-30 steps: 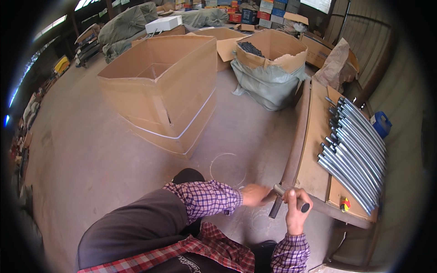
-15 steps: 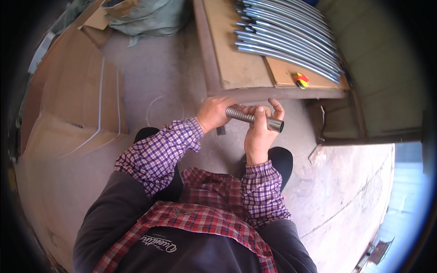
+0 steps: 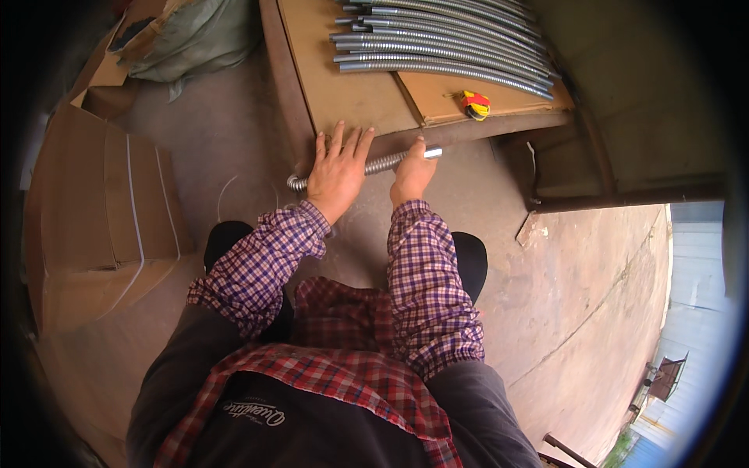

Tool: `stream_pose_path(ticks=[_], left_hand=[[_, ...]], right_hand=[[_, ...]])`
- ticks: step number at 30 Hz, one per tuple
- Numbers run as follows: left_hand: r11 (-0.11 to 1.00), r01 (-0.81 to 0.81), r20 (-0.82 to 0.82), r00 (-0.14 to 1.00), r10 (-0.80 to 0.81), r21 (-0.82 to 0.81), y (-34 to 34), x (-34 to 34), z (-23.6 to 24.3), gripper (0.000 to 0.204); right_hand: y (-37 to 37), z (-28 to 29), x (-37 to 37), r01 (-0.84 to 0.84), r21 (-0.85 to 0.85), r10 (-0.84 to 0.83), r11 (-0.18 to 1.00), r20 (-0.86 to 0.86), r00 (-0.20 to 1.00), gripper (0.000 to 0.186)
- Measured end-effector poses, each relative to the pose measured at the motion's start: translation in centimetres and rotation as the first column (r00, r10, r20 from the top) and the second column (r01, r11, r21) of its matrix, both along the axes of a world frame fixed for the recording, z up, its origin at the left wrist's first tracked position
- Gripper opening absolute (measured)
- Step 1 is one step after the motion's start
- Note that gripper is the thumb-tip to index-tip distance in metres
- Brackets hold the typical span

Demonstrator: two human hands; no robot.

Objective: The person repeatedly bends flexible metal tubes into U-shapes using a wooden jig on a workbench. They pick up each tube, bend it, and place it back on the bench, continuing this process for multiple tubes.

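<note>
A ribbed metal flexible tube (image 3: 384,163) lies crosswise in front of the table's near edge, its coiled left end and smooth bright right end showing. My left hand (image 3: 337,178) rests across the tube with fingers stretched out and spread, the fingertips over the table's corner; whether the palm presses on the tube is hidden. My right hand (image 3: 411,176) is closed round the tube close to its smooth end, the thumb along it. Beyond them on the table, several similar metal tubes (image 3: 445,47) lie in a row beside a yellow and red tape measure (image 3: 475,105).
The table (image 3: 343,105) has a brown rim and cardboard on top. To the left stands a large cardboard box (image 3: 86,195), with a grey-green sack (image 3: 199,47) behind it. A dark green panel (image 3: 647,117) rises at the right.
The tube has swung from pointing towards me to lying more level along the table edge. My left hand has opened from its grip and spread over it. The view has shifted right.
</note>
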State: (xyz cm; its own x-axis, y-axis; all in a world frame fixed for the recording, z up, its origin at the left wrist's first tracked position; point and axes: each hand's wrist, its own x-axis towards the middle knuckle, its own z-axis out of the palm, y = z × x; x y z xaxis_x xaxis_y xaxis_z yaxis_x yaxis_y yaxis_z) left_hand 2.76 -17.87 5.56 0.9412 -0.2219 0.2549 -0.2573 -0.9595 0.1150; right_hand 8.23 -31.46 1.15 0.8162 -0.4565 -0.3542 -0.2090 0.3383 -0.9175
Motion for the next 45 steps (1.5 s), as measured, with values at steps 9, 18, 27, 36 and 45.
stream_pose_path(ticks=[9,18,27,36,45], left_hand=[[0.989,-0.057,0.008,0.998,0.057,0.137,-0.3,0.5,-1.8,0.079],[0.988,-0.096,-0.109,0.988,0.109,0.117,-1.2,0.4,-1.1,0.087],[0.980,0.100,0.040,0.995,-0.095,-0.169,2.7,-4.1,0.5,0.048],[0.962,-0.158,-0.117,0.984,0.135,-0.224,14.6,-6.5,3.9,0.031],[0.998,-0.068,0.016,0.998,0.068,-0.011,20.8,-8.5,10.1,0.034]], right_hand=[[0.9,-1.6,0.6,0.024,-0.084,-0.030,0.996,-0.074,0.997,0.043],[0.6,-2.2,1.0,-0.001,-0.154,-0.016,0.988,-0.111,0.994,0.046],[2.1,3.1,-4.7,0.146,-0.276,-0.089,0.950,0.207,0.974,0.038],[6.5,8.0,-10.0,-0.003,-0.523,0.186,0.853,0.299,0.936,0.060],[8.9,11.9,-8.8,0.471,-0.881,0.849,-0.049,0.211,0.484,0.034]])
